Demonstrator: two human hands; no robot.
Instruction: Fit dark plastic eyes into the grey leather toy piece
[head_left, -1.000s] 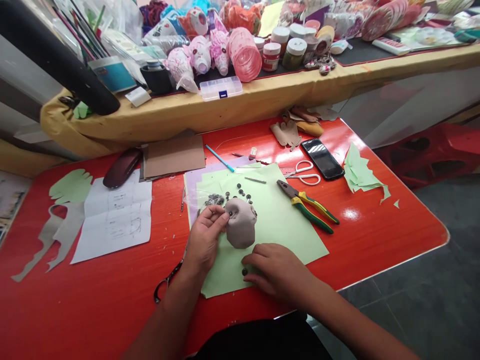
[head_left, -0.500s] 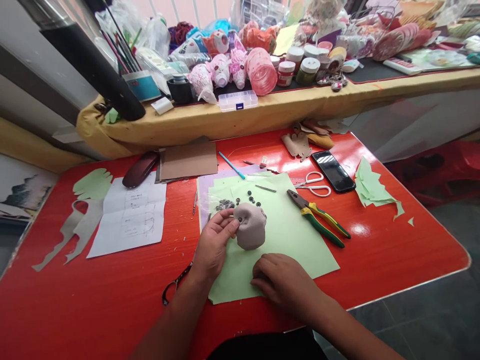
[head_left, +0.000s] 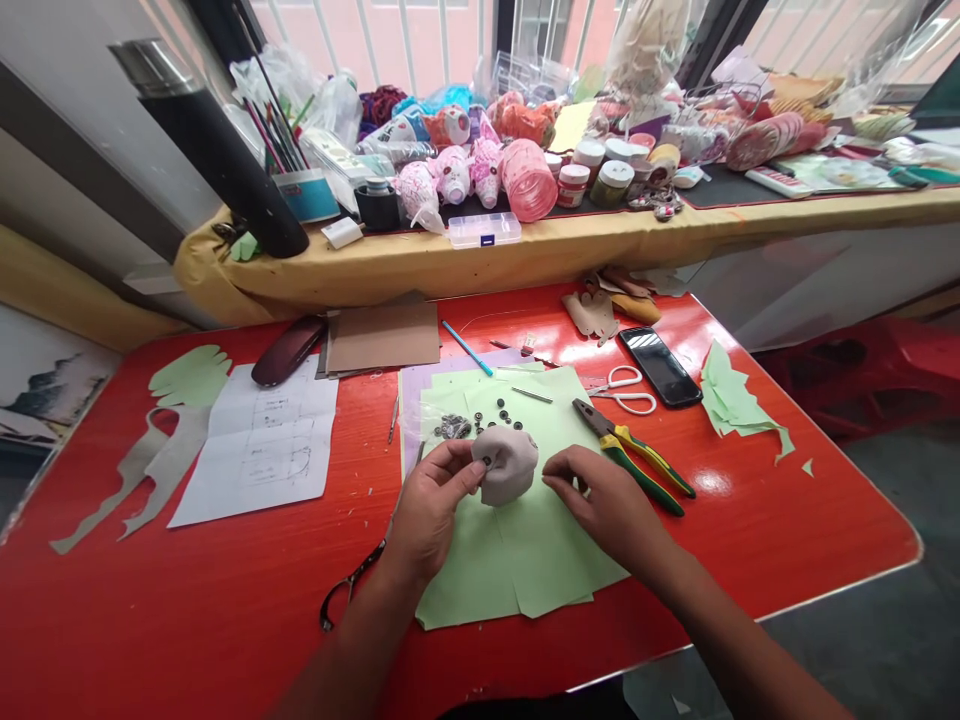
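Observation:
My left hand (head_left: 435,510) pinches the left edge of a small grey leather-like pouch (head_left: 511,475), its thumb beside a dark round snap (head_left: 487,462). The pouch is held above light green paper sheets (head_left: 480,570). Just right of the pouch is my right hand (head_left: 604,505), apart from it, fingers curled and thumb against the fingertips; whether something small is between them is hidden. Beyond the pouch lie several loose dark snap buttons (head_left: 504,415) and a clear bag of metal snaps (head_left: 454,427).
Green-and-yellow-handled pliers (head_left: 637,455), white-handled scissors (head_left: 628,390) and a phone (head_left: 661,366) lie to the right. Black-handled scissors (head_left: 345,590) are partly under my left forearm. A drawn-on paper (head_left: 259,440) and a dark glasses case (head_left: 289,350) are on the left. Jars and crafts crowd the ledge (head_left: 375,255).
My right hand has moved forward and right, up beside the pouch. The pouch has tipped in my left hand, the upper green sheet has turned slightly, and the view has tilted up.

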